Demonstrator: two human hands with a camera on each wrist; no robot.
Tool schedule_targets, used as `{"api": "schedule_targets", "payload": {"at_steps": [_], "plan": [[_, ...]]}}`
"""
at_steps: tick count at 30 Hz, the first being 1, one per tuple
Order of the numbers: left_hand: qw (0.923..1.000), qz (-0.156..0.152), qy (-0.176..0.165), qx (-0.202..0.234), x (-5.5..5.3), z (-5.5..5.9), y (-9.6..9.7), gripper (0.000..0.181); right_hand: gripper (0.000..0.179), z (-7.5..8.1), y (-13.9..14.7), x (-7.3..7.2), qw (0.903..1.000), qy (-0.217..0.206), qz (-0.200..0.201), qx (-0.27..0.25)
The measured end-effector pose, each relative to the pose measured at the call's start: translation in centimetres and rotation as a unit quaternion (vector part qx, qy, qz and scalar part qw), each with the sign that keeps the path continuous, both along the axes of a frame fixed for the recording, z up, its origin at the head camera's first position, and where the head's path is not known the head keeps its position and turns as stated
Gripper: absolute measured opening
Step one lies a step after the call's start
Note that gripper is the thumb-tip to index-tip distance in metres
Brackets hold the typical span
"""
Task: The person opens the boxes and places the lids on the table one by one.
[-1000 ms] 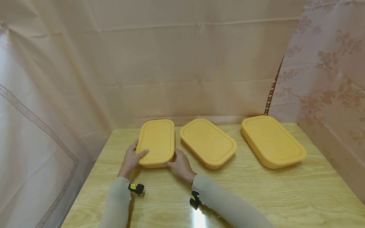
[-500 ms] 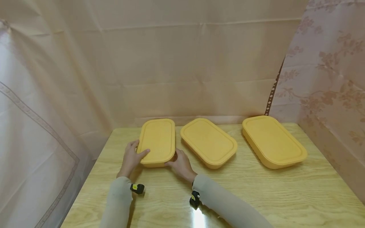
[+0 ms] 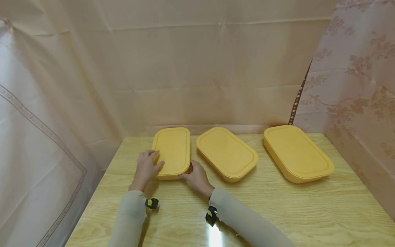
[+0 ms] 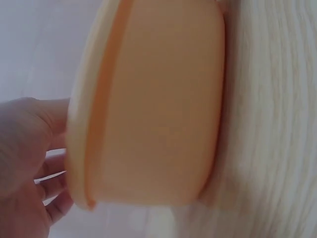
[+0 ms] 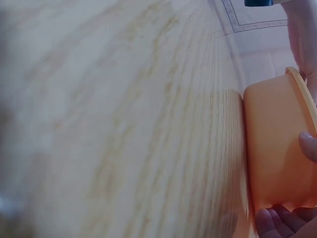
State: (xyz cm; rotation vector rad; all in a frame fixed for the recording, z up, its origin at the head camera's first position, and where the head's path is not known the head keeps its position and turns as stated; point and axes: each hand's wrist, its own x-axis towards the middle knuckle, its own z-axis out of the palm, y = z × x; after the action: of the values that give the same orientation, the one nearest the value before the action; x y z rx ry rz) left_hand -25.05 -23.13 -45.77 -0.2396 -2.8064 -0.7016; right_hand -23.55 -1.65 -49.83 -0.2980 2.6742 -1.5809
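Observation:
At the table's left stands a yellow lidded container (image 3: 172,147), a rounded rectangle with a raised outline on its lid. My left hand (image 3: 146,168) is at the lid's left edge, with thumb and fingers over the top, loosely bent and apart; in the left wrist view the lid's rim (image 4: 84,124) covers their tips. My right hand (image 3: 197,177) holds the near right corner, its thumb against the front wall and its fingers round the right side. The right wrist view shows the container's wall (image 5: 277,134) between that thumb and the fingers, its base on the table.
A second yellow lidded container (image 3: 226,152) stands turned at an angle, just right of my right hand. Farther right is a third, similar container (image 3: 297,152). The wood-grain table (image 3: 277,212) extends toward me, with a beige cloth (image 3: 197,68) hanging behind it.
My left hand's fingers have shifted from beside the container's left wall up onto the lid. The right hand keeps its hold, and the containers stand as before.

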Motion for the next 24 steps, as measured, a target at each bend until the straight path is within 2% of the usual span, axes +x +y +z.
{"api": "schedule_targets", "payload": {"at_steps": [4, 8, 16, 24], "plan": [[0.9997, -0.017, 0.008, -0.017, 0.5, 0.3, 0.8, 0.051, 0.055, 0.2, 0.0, 0.1, 1.0, -0.005, -0.002, 0.0], [0.9995, -0.031, 0.01, -0.004, 0.8, 0.6, 1.4, 0.049, 0.059, 0.3, -0.1, 0.1, 1.0, -0.006, -0.005, 0.004], [0.9953, -0.07, -0.046, 0.049, 1.3, 1.0, 2.2, 0.062, 0.06, 0.4, -0.1, 0.2, 0.9999, -0.01, -0.007, 0.004], [0.9915, -0.11, -0.061, 0.032, 1.9, 1.3, 3.1, 0.059, 0.061, 0.2, -0.1, 0.2, 0.9999, 0.002, -0.012, 0.012]]}}
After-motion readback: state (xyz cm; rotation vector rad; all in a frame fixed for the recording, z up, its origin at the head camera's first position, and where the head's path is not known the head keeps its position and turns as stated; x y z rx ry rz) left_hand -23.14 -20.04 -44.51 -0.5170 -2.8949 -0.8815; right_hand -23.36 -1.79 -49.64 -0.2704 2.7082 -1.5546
